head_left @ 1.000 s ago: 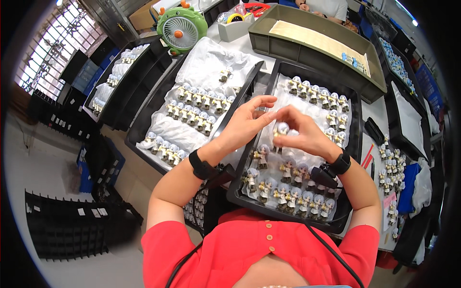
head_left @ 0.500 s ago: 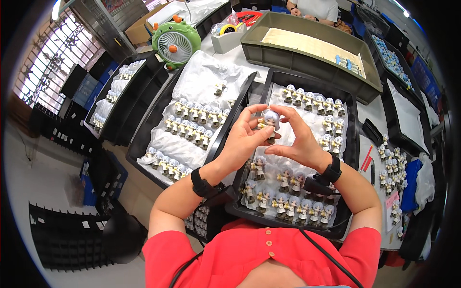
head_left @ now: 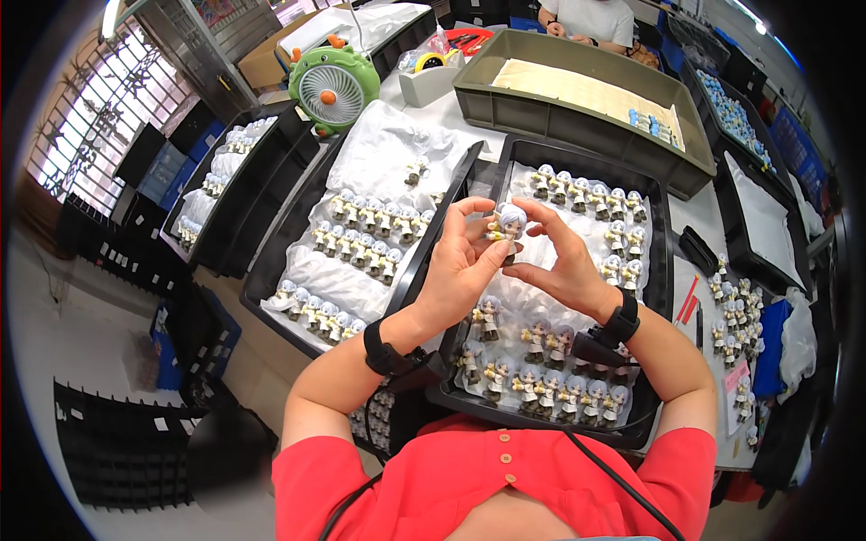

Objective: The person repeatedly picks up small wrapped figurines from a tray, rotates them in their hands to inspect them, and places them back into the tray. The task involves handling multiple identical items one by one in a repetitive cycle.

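Holding: both hands meet above the right tray (head_left: 672, 270); left hand (head_left: 456, 270) pinches a figure (head_left: 507, 225) by its body, right hand (head_left: 568, 266) closes fingertips on it from 3 o'clock.
Figure: small, silver-haired, pale body, upright, lifted clear of the tray, at about 12 o'clock from the wrists.
Done: judging by the layout, figures stand in rows at the tray's 12 o'clock end (head_left: 586, 189) and down its 3 o'clock side, with more rows at the 6 o'clock end (head_left: 541, 388).
Left: white lining (head_left: 532, 293) between those rows lies bare under the hands, so the work looks partly through; I cannot tell which rows are finished.
Left tray: at 9 o'clock, just beside the right tray, two rows of figures (head_left: 370, 230) plus a row at its near edge (head_left: 311, 307) on crumpled white lining.
Edges: raised black tray rims close in at 9 and 3 o'clock of the hands; a black pouch (head_left: 595, 347) rests by the right wrist.
Room: open air above the lining at 12 o'clock; a grey bin (head_left: 577, 126) lies beyond, a green fan (head_left: 334, 86) at 11 o'clock.
Surface: loose figures (head_left: 735, 298) crowd it at 3 o'clock, leaving little room there.
Others: another person sits at 12 o'clock, well apart.
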A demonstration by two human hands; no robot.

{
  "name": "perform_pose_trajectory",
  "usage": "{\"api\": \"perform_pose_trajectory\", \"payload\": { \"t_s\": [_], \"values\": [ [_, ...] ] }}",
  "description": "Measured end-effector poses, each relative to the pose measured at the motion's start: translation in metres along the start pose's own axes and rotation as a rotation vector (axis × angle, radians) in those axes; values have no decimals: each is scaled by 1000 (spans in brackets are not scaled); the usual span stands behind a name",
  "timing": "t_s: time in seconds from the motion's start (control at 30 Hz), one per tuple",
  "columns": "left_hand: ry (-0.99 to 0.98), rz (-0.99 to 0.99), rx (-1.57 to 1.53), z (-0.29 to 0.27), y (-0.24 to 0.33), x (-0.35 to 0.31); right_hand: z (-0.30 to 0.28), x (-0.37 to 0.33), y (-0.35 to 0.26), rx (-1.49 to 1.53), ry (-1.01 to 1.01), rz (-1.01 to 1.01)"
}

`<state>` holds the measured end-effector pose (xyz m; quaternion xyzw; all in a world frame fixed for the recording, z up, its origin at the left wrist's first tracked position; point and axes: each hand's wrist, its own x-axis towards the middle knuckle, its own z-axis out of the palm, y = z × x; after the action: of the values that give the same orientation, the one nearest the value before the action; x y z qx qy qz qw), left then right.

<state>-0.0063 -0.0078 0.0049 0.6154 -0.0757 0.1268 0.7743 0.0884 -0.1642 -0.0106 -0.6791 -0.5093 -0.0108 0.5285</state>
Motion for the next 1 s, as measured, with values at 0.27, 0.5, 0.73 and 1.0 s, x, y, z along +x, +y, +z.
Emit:
{"api": "perform_pose_trajectory", "payload": {
  "t_s": [0.27,0.5,0.73,1.0],
  "values": [
    [-3,-20,29,-1,1,0,1,0,-2,-15,14,-22],
    [3,-32,92,-9,-5,1,-1,2,-2,-24,-2,-9],
    [-73,-71,191,-11,-10,3,-2,3,-9,-121,109,-114],
    [-178,-282,-216,-2,-7,3,5,3,-11,-158,72,-204]
  ]
}}
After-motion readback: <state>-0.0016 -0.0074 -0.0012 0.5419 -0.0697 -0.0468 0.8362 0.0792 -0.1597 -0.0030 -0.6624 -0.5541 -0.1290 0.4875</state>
